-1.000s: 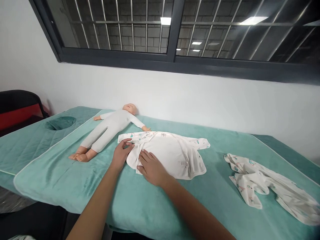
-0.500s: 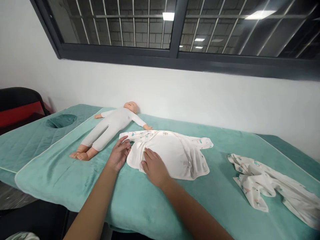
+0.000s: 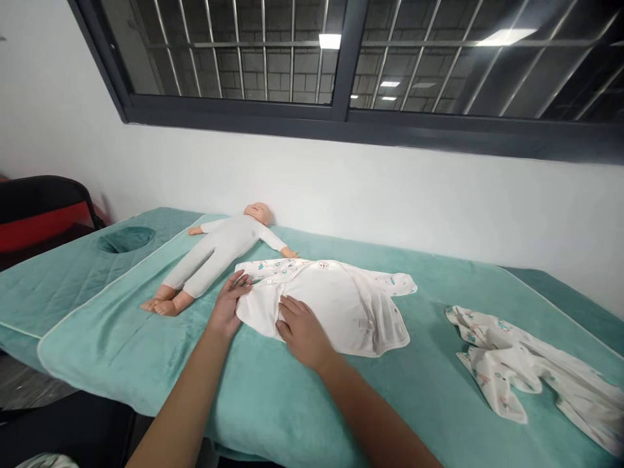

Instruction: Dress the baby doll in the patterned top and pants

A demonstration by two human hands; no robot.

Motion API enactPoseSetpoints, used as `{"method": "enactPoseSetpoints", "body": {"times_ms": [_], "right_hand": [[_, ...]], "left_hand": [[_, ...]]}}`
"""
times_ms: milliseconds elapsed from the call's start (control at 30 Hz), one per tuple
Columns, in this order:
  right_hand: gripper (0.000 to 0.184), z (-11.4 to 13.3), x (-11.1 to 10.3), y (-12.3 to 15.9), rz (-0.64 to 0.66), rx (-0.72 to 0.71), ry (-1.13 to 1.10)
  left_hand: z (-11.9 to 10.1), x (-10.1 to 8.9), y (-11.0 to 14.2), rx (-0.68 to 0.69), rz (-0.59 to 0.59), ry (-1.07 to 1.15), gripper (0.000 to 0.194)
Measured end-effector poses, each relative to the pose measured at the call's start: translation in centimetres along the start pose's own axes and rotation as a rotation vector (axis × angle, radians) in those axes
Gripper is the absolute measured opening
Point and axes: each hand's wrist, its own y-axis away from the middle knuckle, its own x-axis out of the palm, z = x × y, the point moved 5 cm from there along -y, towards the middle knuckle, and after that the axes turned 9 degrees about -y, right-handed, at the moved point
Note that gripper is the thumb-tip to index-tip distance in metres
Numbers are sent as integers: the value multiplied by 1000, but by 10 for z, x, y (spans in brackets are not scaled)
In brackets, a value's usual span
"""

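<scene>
A white baby garment [image 3: 336,302] with small printed figures lies spread flat on the teal towel [image 3: 121,338]. My left hand [image 3: 228,304] rests at the garment's left edge, thumb and fingers closed on the cloth there. My right hand [image 3: 301,328] lies flat, fingers stretched, on the garment's lower left part. A baby doll [image 3: 214,253] in a pale grey suit lies on its back just left of the garment, head toward the wall.
A second crumpled printed garment [image 3: 517,367] lies at the right on the towel. The padded teal table has a face hole [image 3: 125,239] at the left. A black and red chair [image 3: 39,214] stands far left. White wall and barred window behind.
The garment's lower left flap has been pulled out to the left and lies flatter. My left hand shifted slightly down along the edge; my right hand stayed pressing on the cloth.
</scene>
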Motion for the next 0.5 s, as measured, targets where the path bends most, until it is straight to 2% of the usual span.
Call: {"method": "enactPoseSetpoints", "body": {"times_ms": [133,233,300,367,400,433,500], "right_hand": [[31,1,-8,1,-59,28,-229],[30,1,-17,-2,-55,112,-414],[30,-3,-26,-15,-59,180,-519],[31,-13,-39,-45,-105,230,-560],[32,-21,-45,-67,-140,260,-574],[34,-31,-50,-92,-173,296,-588],[44,-57,-53,-148,-234,397,-634]], "left_hand": [[-9,-6,6,115,-142,-146,35],[-29,-19,14,258,-192,-294,25],[-52,-34,15,436,-221,-521,22],[-76,-54,4,544,-272,-842,25],[-85,-66,-7,506,-291,-995,29],[-91,-78,-21,395,-285,-1121,36],[-94,-100,-52,123,-161,-1259,51]]}}
